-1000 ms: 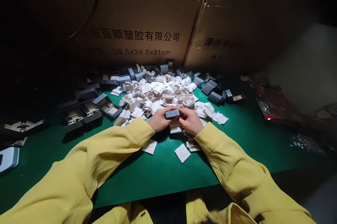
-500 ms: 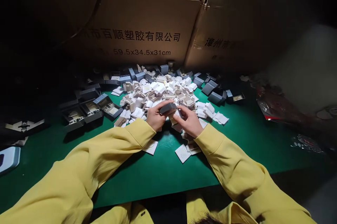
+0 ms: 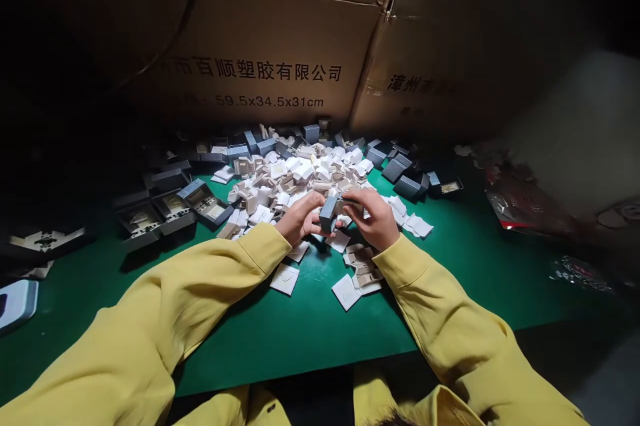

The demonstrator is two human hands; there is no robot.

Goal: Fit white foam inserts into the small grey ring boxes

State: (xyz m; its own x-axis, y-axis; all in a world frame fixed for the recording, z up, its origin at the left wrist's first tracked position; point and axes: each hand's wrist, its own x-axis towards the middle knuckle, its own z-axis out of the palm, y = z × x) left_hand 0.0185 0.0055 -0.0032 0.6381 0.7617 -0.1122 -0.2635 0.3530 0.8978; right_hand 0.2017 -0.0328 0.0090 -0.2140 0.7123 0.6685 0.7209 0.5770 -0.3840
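Observation:
Above the near edge of a heap of white and beige card inserts [image 3: 305, 169], my left hand [image 3: 300, 218] is closed around a small dark blue-grey box [image 3: 327, 214], gripping its left side and underside. The fingers of my right hand [image 3: 373, 216] are bent and pressed at the right side of this box, partly hiding it. What lies inside the box is not visible. Loose square white cards [image 3: 285, 279] and a beige folded insert [image 3: 364, 266] lie on the green table [image 3: 300, 346] below my hands.
Opened dark boxes [image 3: 205, 203] stand left of the heap, and more dark boxes [image 3: 411, 186] sit to its right. Large cardboard cartons [image 3: 280, 33] rise behind. A clear plastic bag [image 3: 520, 203] lies at the right, and a white-edged object [image 3: 20, 303] at the far left.
The small box has been turned, so a lighter face now shows upward. My right hand has shifted slightly up and right, uncovering cards and the folded insert below.

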